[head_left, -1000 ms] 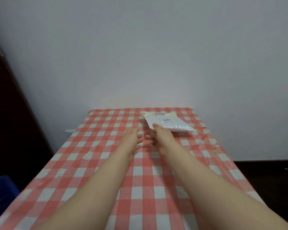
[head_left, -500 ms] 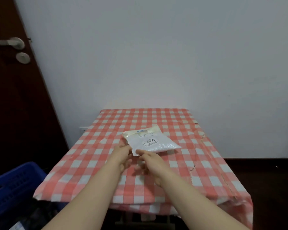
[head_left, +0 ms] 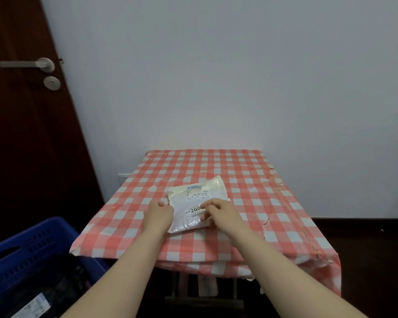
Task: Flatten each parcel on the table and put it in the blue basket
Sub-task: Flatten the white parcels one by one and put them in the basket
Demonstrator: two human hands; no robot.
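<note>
We see the white plastic mailer parcel (head_left: pixel 198 203) lying flat near the middle of the red-and-white checked worktop (head_left: pixel 250 180). The blue slotted plastic basket (head_left: pixel 32 244) stands below the worktop's near left corner. Our left hand (head_left: pixel 158 216) curls round the parcel's left edge. Our right hand (head_left: pixel 218 212) rests on top with its fingers bent; we cannot tell whether it pinches or presses. The parcel looks light, soft and slippery, so we would take it by the edges. Its label reads "200"; the rest is too small to read.

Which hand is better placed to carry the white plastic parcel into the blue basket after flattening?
Probably the left hand: it touches the left edge of the white plastic parcel, and the blue plastic basket stands low on that same side. The right hand rests on top.
</note>
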